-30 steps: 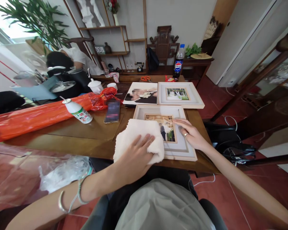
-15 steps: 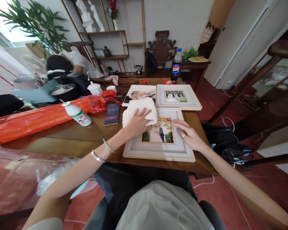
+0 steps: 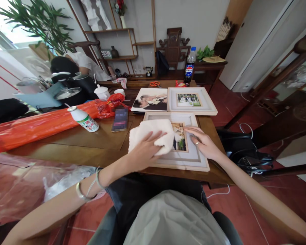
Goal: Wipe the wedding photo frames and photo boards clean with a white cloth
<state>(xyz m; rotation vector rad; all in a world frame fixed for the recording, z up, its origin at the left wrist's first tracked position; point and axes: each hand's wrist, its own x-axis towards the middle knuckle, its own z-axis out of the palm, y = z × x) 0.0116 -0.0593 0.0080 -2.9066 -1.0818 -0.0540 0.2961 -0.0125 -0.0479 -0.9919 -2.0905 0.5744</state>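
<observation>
A white-framed photo (image 3: 191, 158) lies flat at the near edge of the wooden table (image 3: 102, 141). My left hand (image 3: 142, 151) presses a white cloth (image 3: 153, 131) down on the frame's left half, fingers curled over the cloth. My right hand (image 3: 201, 143) lies flat on the frame's right side, fingers spread, a ring on one finger. The cloth hides most of the picture.
Behind lie an unframed photo print (image 3: 150, 99) and a second white frame (image 3: 192, 100). A phone (image 3: 119, 119), a small white bottle (image 3: 83, 119), a long orange plastic bag (image 3: 40, 124), a teapot (image 3: 102, 92), scissors (image 3: 155, 83) and a cola bottle (image 3: 189, 66) are on the table. A person bends at far left (image 3: 66, 64). A black bag (image 3: 244, 153) sits on the floor.
My left hand drew the cloth back from the frame's far left corner toward the middle of the glass. My right hand stayed put on the frame.
</observation>
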